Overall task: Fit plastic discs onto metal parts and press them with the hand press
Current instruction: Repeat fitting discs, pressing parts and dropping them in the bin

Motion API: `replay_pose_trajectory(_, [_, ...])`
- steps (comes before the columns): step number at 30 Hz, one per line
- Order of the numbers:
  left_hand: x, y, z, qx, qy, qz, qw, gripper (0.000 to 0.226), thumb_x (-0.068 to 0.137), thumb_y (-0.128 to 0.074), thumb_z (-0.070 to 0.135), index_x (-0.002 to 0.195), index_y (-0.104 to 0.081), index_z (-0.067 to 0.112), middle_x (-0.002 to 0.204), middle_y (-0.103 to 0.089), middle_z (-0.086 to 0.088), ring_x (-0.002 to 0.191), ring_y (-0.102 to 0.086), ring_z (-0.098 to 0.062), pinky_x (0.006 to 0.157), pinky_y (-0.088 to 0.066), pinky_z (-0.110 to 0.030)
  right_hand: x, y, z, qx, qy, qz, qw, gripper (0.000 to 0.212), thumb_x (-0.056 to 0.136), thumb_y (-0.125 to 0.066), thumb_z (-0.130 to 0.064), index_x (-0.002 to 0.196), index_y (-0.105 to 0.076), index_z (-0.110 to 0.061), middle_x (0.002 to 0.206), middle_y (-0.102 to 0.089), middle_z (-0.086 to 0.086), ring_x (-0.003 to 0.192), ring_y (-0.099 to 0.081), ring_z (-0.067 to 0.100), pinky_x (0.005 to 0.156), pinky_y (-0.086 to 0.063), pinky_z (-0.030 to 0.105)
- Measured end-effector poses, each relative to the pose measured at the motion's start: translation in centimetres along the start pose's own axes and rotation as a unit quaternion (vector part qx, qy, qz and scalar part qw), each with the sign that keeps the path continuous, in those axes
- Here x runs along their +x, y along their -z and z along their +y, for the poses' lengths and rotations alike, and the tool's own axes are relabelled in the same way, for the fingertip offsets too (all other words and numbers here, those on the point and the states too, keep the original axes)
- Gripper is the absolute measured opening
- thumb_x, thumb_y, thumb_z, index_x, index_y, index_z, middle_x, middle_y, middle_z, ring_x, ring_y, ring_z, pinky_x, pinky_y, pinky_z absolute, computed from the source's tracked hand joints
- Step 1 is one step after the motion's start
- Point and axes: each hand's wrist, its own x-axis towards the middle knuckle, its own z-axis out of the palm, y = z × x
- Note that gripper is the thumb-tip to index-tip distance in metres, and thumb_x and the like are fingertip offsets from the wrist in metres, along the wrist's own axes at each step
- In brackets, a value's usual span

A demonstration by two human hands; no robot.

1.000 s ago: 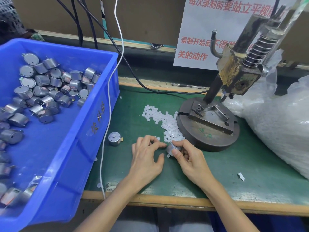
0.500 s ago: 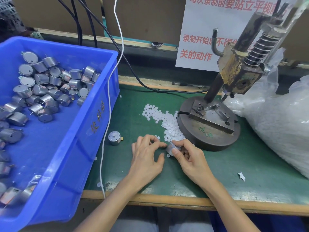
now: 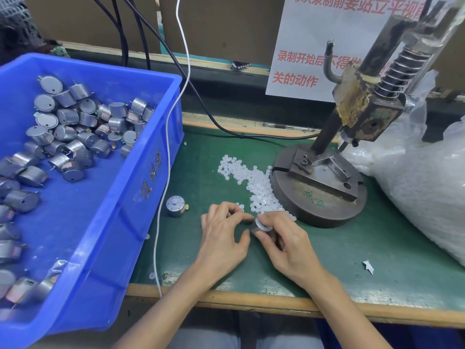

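Closest, bench edge: a wooden lip [image 3: 251, 302] runs across in front of the person, with the green mat [image 3: 377, 248] behind it.
Right hand: the right hand [image 3: 289, 245] has thumb and fingers curled round a small metal part [image 3: 260, 226], gripping it just above the mat.
Metal part: tilted a little, its pale top turned towards the other hand; whether a disc already sits on it I cannot tell.
Left hand: the left hand [image 3: 221, 238] is loosely curled, index fingertip up against the top rim of the held part and thumb held apart below; whether anything is pinched there I cannot tell.
Paper scrap: a small white scrap [image 3: 367, 267] lies on the mat to the right, well apart from the hands.
Blue bin: the blue bin [image 3: 120, 210] fills the left side, overhanging the bench edge, with a heap of silver cans [image 3: 75, 127] at its far end.
White cable: a white cable [image 3: 163, 197] trails down beside the bin wall.
Loose can: one loose can [image 3: 176, 206] stands upright on the mat between the bin and the left hand.
Plastic discs: a strip of white plastic discs [image 3: 254, 185] lies just beyond the fingers, touching the press base.
Hand press: the hand press [image 3: 319, 197] stands right of the discs, its rusty head [image 3: 364, 114] raised above the fixture.
Plastic bag: a plastic bag [image 3: 427, 192] bulges beside the press.
Far back: a pen [image 3: 286, 126], black cables [image 3: 201, 102] and a sign [image 3: 314, 46] with red lettering.
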Motion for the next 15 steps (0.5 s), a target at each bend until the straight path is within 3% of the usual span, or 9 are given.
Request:
replay_pose_trajectory(4, [0.03, -0.15, -0.13, 0.005, 0.000, -0.001, 1.000, 0.023, 0.081, -0.064, 0.020, 0.102, -0.068, 0.028, 0.100, -0.049, 0.011, 0.101, -0.038, -0.008, 0.081, -0.019, -0.021, -0.27, -0.19, 0.34, -0.019, 0.030, -0.001, 0.999, 0.016, 0.093, -0.053, -0.023, 0.108, -0.053, -0.017, 0.104, -0.057, 0.004, 0.062, -0.050, 0.013, 0.055, -0.047, 0.026])
replay_pose_trajectory(9, [0.06, -0.24, -0.22, 0.002, -0.003, 0.001, 1.000, 0.023, 0.082, -0.063, 0.014, 0.101, -0.068, 0.027, 0.099, -0.049, 0.011, 0.099, -0.039, -0.009, 0.080, -0.019, -0.021, -0.16, -0.06, 0.25, -0.022, 0.054, -0.015, 0.998, 0.015, 0.094, -0.051, -0.019, 0.108, -0.052, -0.015, 0.104, -0.059, 0.008, 0.078, -0.056, 0.017, 0.060, -0.050, 0.029])
replay_pose_trajectory(15, [-0.05, -0.03, -0.01, -0.001, -0.001, 0.008, 1.000, 0.028, 0.084, -0.058, 0.005, 0.100, -0.068, 0.026, 0.099, -0.051, 0.009, 0.099, -0.041, -0.011, 0.079, -0.020, -0.023, -0.17, 0.04, -0.05, -0.054, 0.050, -0.039, 0.997, 0.017, 0.090, -0.059, -0.011, 0.105, -0.061, -0.003, 0.103, -0.060, 0.008, 0.081, -0.059, 0.019, 0.066, -0.050, 0.028])
